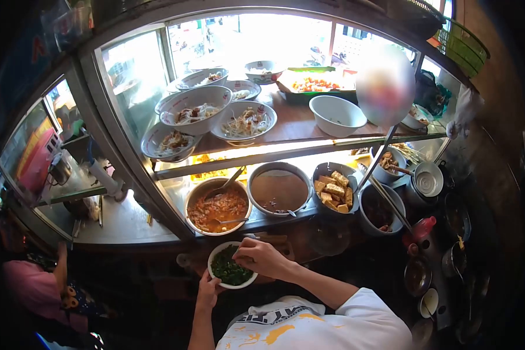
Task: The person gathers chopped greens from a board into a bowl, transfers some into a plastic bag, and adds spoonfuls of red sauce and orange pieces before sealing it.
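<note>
A white bowl (240, 286) full of chopped greens (227, 268) is held in front of my body. My left hand (208, 290) grips its rim from the left, with the thumb on the edge. From the right, my right hand (261, 257) reaches over the bowl, its fingers pinched together down at the greens; the fingertips are partly hidden. Just beyond the bowl stands a pot of red-orange stew (216, 211) with a ladle (230, 182) and a spoon in it. Beside that is a pot of brown broth (279, 188).
Fried tofu pieces (335, 189) fill a pot further right, next to a dark pot (385, 219). Several noodle bowls (245, 122) and a white bowl (337, 115) stand on the glass case's shelf. A person in pink (35, 289) is at left; another person's face is blurred behind the case.
</note>
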### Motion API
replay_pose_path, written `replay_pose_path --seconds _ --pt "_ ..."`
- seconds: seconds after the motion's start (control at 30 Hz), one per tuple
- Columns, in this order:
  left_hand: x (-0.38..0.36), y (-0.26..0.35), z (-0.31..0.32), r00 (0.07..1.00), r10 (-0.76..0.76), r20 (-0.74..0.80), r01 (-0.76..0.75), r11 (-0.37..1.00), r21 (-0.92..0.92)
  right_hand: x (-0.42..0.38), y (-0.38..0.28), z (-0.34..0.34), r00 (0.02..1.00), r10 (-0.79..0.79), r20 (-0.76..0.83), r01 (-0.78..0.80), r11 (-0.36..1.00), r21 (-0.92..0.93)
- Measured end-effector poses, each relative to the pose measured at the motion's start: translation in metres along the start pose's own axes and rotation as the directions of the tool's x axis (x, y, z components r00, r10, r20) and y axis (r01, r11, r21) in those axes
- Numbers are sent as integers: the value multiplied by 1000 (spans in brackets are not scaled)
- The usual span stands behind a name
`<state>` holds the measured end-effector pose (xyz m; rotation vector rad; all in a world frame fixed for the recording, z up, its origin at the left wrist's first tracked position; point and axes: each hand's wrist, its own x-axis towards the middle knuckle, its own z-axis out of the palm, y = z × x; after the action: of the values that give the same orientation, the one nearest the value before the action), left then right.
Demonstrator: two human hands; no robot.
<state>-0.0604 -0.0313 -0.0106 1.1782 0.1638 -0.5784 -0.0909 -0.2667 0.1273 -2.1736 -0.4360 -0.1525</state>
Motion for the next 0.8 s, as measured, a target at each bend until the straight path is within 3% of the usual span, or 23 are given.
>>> replay_pose_path --seconds 0.1,0.2,0.23,0.37,0.43,0.5,0.57,0.6,0.63,0.73,0.8 --pt "1 -1 -6 1000 5 26 -6 999 39 -2 10 20 999 -13 -52 12 1000 -29" --pt "-18 19 -1 999 -37 23 34 993 113 -14 14 30 977 -138 -164 118 985 -127" --pt "-26 29 3 999 -49 13 47 989 138 -17 8 20 984 -51 -172 39 997 -74" --pt "-41 30 -29 964 211 -160 -129 902 412 -62 -20 -21 937 270 -221 -259 963 75" --pt "-45 46 -29 914 368 -168 -230 814 533 -103 -13 -27 904 335 -265 -250 918 308" --pt "-47 66 -21 905 399 -147 -268 804 530 -149 -13 -36 819 573 -16 -423 622 659" --pt "-47 82 -10 884 452 -116 -347 803 485 -191 -8 -24 725 689 -3 -424 450 786" --pt "-45 86 -2 849 524 -65 -427 754 499 -215 2 -9 612 788 -67 -724 591 356" --pt "-43 89 8 804 594 -15 -506 699 505 -231 13 -1 513 835 -198 -857 489 -161" --pt "-39 97 34 684 717 137 -662 530 530 -243 -11 -4 350 841 -413 -870 455 188" --pt "-44 102 50 637 733 239 -714 445 540 -248 -16 -10 365 766 -528 -894 448 32"
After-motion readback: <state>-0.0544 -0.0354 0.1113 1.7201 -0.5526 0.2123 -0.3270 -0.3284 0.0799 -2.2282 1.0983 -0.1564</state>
